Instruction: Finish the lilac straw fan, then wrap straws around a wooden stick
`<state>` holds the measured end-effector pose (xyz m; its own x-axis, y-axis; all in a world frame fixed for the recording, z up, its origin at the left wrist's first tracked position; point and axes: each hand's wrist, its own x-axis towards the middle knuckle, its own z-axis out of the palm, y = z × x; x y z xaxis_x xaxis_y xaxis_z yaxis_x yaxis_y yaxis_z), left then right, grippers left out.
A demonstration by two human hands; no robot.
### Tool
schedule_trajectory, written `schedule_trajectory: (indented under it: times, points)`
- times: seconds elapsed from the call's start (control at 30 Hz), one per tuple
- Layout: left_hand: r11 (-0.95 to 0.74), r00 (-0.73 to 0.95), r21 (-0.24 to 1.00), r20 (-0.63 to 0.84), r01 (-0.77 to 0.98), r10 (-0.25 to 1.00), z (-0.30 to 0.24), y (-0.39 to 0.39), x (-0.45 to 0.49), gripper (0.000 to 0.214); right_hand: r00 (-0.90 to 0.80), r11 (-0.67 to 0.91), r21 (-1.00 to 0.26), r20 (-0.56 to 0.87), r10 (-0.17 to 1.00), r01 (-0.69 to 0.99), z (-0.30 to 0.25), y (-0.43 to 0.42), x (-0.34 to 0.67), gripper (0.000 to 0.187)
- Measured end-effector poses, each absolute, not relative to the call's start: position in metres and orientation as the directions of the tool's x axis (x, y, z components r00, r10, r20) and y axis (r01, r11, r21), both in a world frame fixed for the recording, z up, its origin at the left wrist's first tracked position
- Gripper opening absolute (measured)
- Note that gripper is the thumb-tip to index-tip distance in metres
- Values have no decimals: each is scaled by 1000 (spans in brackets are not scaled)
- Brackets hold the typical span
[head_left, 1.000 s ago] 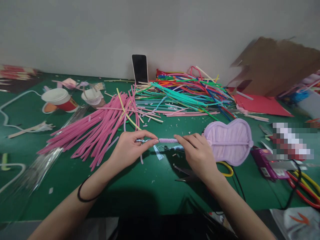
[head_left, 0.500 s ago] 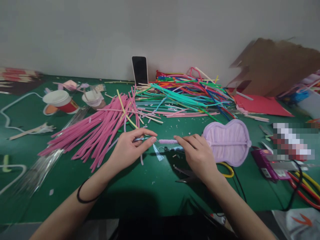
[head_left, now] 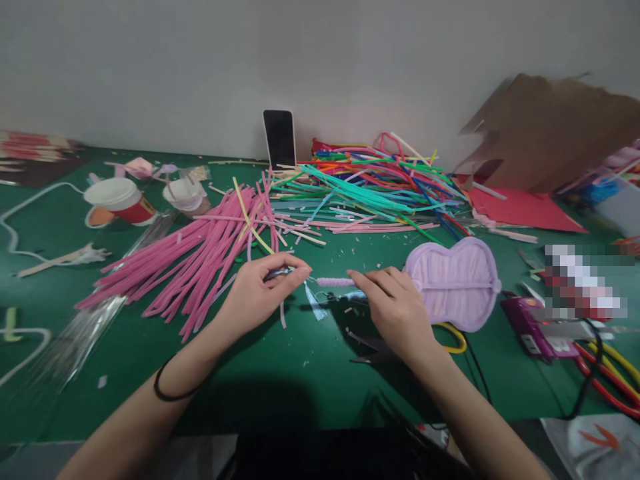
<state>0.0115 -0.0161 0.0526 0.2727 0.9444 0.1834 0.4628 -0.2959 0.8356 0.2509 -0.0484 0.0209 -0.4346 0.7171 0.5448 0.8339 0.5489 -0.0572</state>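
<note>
A lilac fan [head_left: 453, 285] made of fuzzy pipe cleaners lies on its side, its wrapped handle [head_left: 334, 282] pointing left. My right hand [head_left: 395, 307] is closed around that handle, its fingertips on top; the stretch under the palm is hidden. My left hand [head_left: 273, 287] pinches a light blue cord just left of the handle's tip. From the cord hangs a light blue tassel [head_left: 316, 307]. A second blue tassel [head_left: 355, 295] shows below the handle, partly behind my right fingers. Scissors [head_left: 375, 350] with yellow grips lie beneath my right hand.
Pink pipe cleaners [head_left: 200, 257] spread at left, with a multicoloured heap [head_left: 370, 187] behind. A phone [head_left: 280, 139] leans on the wall. Paper cups [head_left: 120, 199] stand back left. At right are red card [head_left: 525, 208], a purple glue gun [head_left: 535, 327] and red-handled scissors [head_left: 607, 383].
Almost nothing differs. The left fingers have drawn slightly closer together on the blue cord, and the whole view has shifted a little. The right hand keeps its hold on the fan's handle.
</note>
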Motion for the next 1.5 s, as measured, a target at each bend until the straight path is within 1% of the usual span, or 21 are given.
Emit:
schedule_trajectory:
  times: [0.23,0.47,0.67,0.87,0.97,1.5]
  points:
    - [-276,287,840,151,467,946,47,-16,12,20,-440,556,-56,547,712,829,22,-49,250,40]
    - [-250,316,856,109,453,943,46,-13,12,24,-437,558,-65,550,712,828,22,-49,251,42]
    - [-237,326,859,87,454,941,44,-12,12,26,-440,562,-61,554,706,825,23,-49,250,39]
    - [-155,298,887,20,435,954,46,-10,10,30,-430,568,-82,569,702,819,23,-49,251,41]
    - [-141,307,889,0,436,952,44,-9,10,31,-427,567,-85,569,703,820,23,-49,250,41]
    - [-116,315,900,-25,421,949,43,-9,9,30,-421,575,-105,577,700,812,23,-49,250,41]
